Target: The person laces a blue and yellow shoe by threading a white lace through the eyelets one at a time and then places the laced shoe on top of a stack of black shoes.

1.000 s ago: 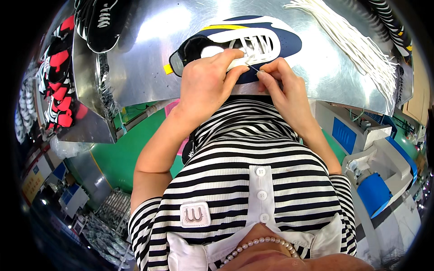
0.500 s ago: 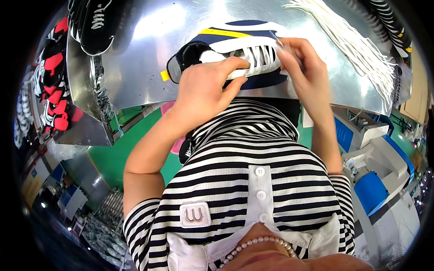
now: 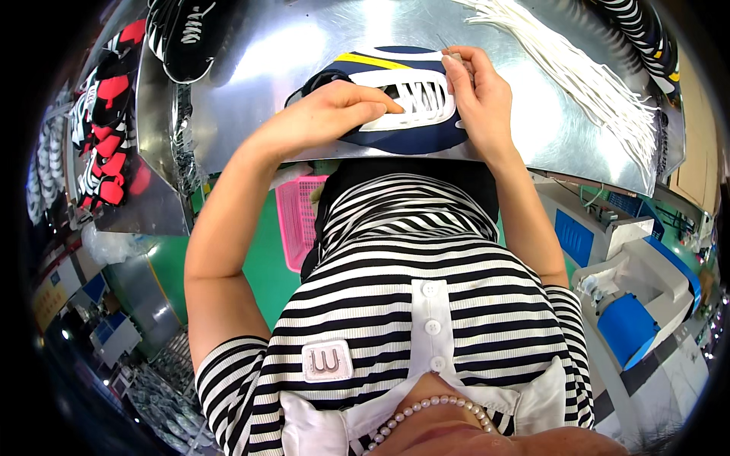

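Note:
A navy and white shoe upper (image 3: 414, 142) with a yellow stripe lies sideways on the metal table, its dark collar to the left. White lace (image 3: 426, 99) crosses its opening in several rows. My left hand (image 3: 334, 114) bends over the collar end, with its index fingertip at the lacing and its thumb alongside; its other fingers are hidden. At the toe end, my right hand (image 3: 483, 95) is closed, thumb against fingers, around a thin pointed metal tool (image 3: 442, 42) whose tip sticks out above. Most of that tool is hidden in the fingers.
A bundle of white laces (image 3: 578, 83) runs along the table's right side. Black shoes (image 3: 190, 42) sit at the far left, striped dark ones (image 3: 642, 38) at the far right. Red and black shoe parts (image 3: 110, 137) lie left; a pink basket (image 3: 295, 220) stands below the table edge.
My left hand has shifted left and flattened, its index fingertip now at the lacing. My right hand has moved slightly left and up at the toe. More of the shoe's navy lower side shows.

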{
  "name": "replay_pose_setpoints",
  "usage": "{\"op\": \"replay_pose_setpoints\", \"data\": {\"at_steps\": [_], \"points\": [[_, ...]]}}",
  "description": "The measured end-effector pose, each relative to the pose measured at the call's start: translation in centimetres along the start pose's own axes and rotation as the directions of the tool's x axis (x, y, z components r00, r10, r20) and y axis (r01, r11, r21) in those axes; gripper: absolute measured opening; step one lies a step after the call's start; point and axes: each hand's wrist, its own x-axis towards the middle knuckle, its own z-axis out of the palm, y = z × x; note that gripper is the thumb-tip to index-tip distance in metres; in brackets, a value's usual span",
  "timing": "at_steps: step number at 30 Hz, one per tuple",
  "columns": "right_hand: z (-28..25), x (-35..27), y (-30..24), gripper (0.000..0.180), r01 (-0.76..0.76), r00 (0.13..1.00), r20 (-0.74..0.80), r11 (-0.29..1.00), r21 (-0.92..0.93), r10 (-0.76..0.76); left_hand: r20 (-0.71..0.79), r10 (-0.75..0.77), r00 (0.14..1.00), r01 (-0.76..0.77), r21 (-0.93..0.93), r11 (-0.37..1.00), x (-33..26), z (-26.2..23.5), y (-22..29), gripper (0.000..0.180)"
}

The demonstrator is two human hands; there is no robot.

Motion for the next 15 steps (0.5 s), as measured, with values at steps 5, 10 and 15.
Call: {"op": "replay_pose_setpoints", "data": {"at_steps": [5,10,15], "points": [[0.5,-0.1,0.2,0.024,0.045,0.996,-0.071,0.995,-0.094,-0.052,0.094,-0.14,0.986,0.076,0.492,0.867,0.1,0.7,2.0,0.046],[0.1,-0.2,-0.7,0.025,-0.007,0.999,-0.045,0.999,-0.046,0.005,-0.01,-0.303,0.953,0.295,-0.202,0.934,-0.5,-0.2,0.4,0.042],[0.1,-0.1,-0.4,0.024,0.04,0.998,-0.05,0.998,-0.049,-0.043,0.011,-0.067,0.998,0.068,-0.063,0.996,0.4,0.3,0.1,0.025]]}}
